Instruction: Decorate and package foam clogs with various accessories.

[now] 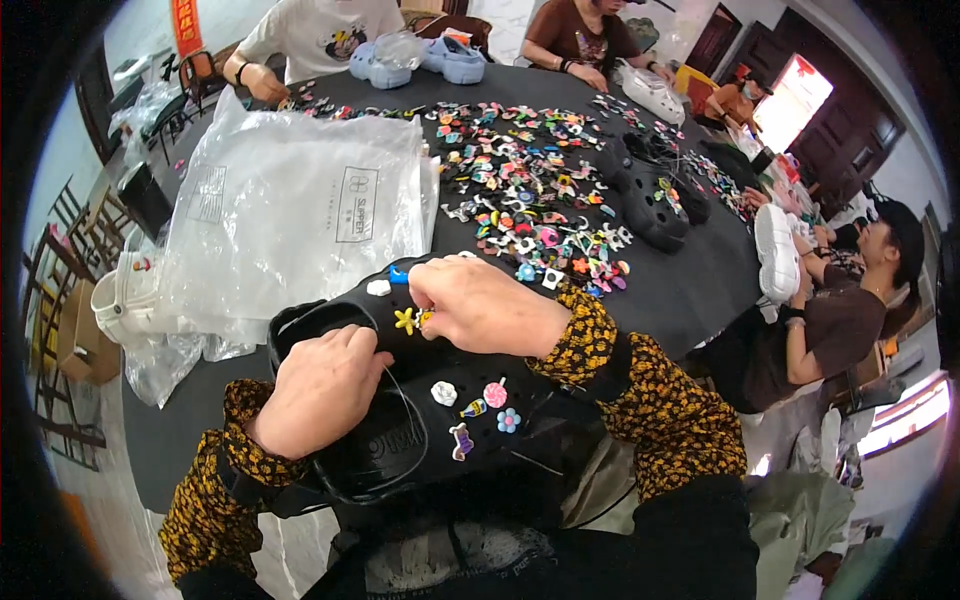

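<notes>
Two black clogs lie side by side before me at the table's near edge. My left hand [328,392] is closed at the foot opening, gripping the edge of a black clog [470,358]. On the farther clog's toe, my right hand [490,305] pinches a small yellow-and-white shoe charm [425,316], partly hidden by my fingers. Beside it sit a yellow flower charm [404,320], a white charm [378,288] and a blue charm [398,275]. The nearer clog carries several charms, among them a pink lollipop [495,392], a blue flower [509,420] and a white rose [444,393].
Loose charms [530,190] spread over the black tabletop [690,290]. Clear plastic bags [290,200] lie at left, by white clogs [130,295]. Another black clog [645,195] stands right of the pile. Co-workers sit around; one at right holds a white clog [777,255].
</notes>
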{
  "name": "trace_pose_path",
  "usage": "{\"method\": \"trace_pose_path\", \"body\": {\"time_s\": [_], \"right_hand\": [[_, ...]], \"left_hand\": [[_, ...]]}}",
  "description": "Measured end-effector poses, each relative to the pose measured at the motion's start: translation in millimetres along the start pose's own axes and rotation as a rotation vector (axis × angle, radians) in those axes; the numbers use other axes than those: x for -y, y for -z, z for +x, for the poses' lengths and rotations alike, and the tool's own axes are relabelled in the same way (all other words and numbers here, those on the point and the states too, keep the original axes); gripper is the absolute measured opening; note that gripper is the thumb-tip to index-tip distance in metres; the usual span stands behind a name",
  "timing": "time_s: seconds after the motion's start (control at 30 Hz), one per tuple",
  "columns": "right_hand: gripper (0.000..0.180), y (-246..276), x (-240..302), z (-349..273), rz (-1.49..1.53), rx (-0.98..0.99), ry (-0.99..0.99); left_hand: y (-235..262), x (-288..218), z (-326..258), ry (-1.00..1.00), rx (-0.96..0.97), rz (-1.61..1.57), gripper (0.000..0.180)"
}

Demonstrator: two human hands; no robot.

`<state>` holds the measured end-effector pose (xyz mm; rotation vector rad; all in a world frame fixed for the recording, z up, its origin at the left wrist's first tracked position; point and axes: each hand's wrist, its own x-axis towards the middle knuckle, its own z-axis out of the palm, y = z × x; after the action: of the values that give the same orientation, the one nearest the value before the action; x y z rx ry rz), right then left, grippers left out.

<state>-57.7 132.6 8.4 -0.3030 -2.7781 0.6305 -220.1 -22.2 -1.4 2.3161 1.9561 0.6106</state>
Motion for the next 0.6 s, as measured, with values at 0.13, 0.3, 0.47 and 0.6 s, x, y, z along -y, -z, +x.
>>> {"method": "trace_pose_path", "body": {"time_s": [0.13,0.3,0.47,0.6], "right_hand": [[0.02,1,0,-5,0.092,-0.056,0.021],[0.019,3,-7,-9,0.301,-0.106,-0.129],[0.018,19,-20,-13,0.139,-0.268,-0.216],[0.017,21,-52,-24,-0.118,-0.374,-0.199]], "left_hand": [[-1,0,-3,0.005,-0.022,0.01,0.021],[-2,1,-5,-0.015,-0.055,0.084,0.023],[-1,3,-6,-0.005,-0.044,0.052,0.023],[0,2,-5,0.005,-0.038,0.025,0.025]]}}
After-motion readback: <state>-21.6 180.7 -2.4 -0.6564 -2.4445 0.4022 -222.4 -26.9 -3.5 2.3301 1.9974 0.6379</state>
